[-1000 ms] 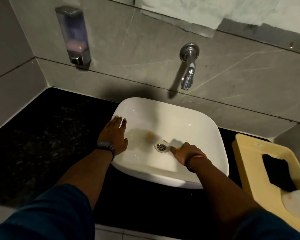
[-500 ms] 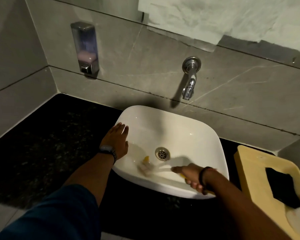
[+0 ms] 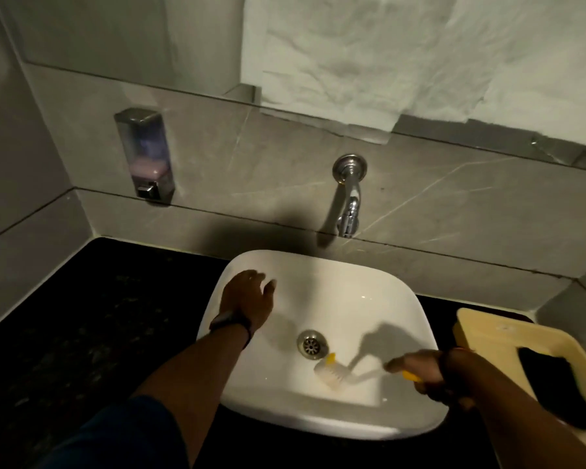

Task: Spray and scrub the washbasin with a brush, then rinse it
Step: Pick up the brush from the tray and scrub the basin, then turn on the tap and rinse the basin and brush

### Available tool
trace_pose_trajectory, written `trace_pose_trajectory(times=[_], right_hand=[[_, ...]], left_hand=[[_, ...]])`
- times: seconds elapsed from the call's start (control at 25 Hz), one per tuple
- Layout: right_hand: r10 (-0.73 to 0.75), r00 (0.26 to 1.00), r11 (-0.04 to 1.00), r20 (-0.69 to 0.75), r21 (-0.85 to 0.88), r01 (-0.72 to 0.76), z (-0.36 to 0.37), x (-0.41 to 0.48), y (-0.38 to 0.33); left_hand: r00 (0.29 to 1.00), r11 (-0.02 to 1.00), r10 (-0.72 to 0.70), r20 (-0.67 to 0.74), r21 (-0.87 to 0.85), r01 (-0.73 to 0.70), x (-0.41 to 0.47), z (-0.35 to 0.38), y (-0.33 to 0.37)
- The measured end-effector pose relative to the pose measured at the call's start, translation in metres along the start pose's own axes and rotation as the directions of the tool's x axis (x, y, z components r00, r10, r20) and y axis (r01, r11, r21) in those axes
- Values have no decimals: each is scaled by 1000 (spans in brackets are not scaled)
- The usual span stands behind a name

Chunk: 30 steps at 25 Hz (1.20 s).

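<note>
A white washbasin (image 3: 369, 289) sits on a black counter, with a metal drain (image 3: 312, 343) in its floor. My right hand (image 3: 420, 368) grips the yellow handle of a scrub brush (image 3: 332, 370) at the basin's right rim. The brush's white bristles press on the basin floor just right of and below the drain. My left hand (image 3: 247, 297) rests flat on the basin's left rim, fingers spread, a dark band on its wrist. A chrome tap (image 3: 349, 201) juts from the wall above the basin; no water is visible from it.
A soap dispenser (image 3: 145, 152) hangs on the wall at the left. A yellow tray (image 3: 487, 333) holding a dark sponge (image 3: 555, 384) stands on the black counter (image 3: 99, 326) at the right. A mirror with white paper stuck on it spans the wall above.
The brush head has swept from the basin's front left to the right of the drain. My right hand shifted right to the rim. The view tilted upward.
</note>
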State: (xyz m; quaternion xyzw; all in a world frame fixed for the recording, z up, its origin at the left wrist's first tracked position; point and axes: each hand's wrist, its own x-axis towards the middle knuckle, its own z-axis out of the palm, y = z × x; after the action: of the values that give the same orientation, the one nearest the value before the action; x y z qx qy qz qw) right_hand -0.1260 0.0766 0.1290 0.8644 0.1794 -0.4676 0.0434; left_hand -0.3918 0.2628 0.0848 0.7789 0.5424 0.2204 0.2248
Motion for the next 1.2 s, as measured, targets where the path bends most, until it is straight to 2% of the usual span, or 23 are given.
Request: trace_pose_trajectory(times=[0.04,0.08,0.16,0.24,0.32,0.6,0.68,0.84,0.96,1.0,1.08,1.12,1.16,1.2], right_hand=[[-32,998,999,53,-6,32,0,-10,-1],[-79,994,996,80,37,76,2,-16,-2],[-158,986,966,49,214,144,0,-27,-8],[-208,978,909,-18,366,200,-5,-42,-12],[-237,970,866,-54,442,236,-17,-45,-7],[-271,962,844,-25,475,250,-26,-39,0],[-278,961,840,-14,482,250,-26,-36,-3],[-288,957,852,-12,453,262,-29,-42,-8],[-336,929,821,-156,434,370,-29,-48,-12],[-374,887,817,-270,356,453,-29,-52,-14],[-472,738,829,-483,42,557,-28,-56,-12],[-517,654,834,-553,-150,532,-28,-57,-12],[-533,592,834,-604,-261,485,-28,-56,-11],[-545,535,826,-646,-300,478,-29,-54,-11]], left_hand=[[1000,972,-20,23,-235,25,15,-5,33],[995,900,-16,103,-432,59,31,-10,67],[963,772,65,260,-625,117,57,-19,129],[952,669,75,298,-722,173,68,-25,158],[944,564,92,318,-798,214,74,-22,161],[850,407,169,499,-821,401,87,-12,154],[855,439,137,501,-804,401,89,-15,156],[963,544,21,268,-811,214,91,-22,153],[975,642,124,186,-764,64,87,-28,154],[970,667,144,194,-744,49,86,-29,156],[969,714,148,199,-699,34,84,-32,159],[969,736,147,198,-676,27,84,-33,160],[970,752,142,198,-659,24,84,-35,160],[970,762,135,201,-647,28,84,-36,161]])
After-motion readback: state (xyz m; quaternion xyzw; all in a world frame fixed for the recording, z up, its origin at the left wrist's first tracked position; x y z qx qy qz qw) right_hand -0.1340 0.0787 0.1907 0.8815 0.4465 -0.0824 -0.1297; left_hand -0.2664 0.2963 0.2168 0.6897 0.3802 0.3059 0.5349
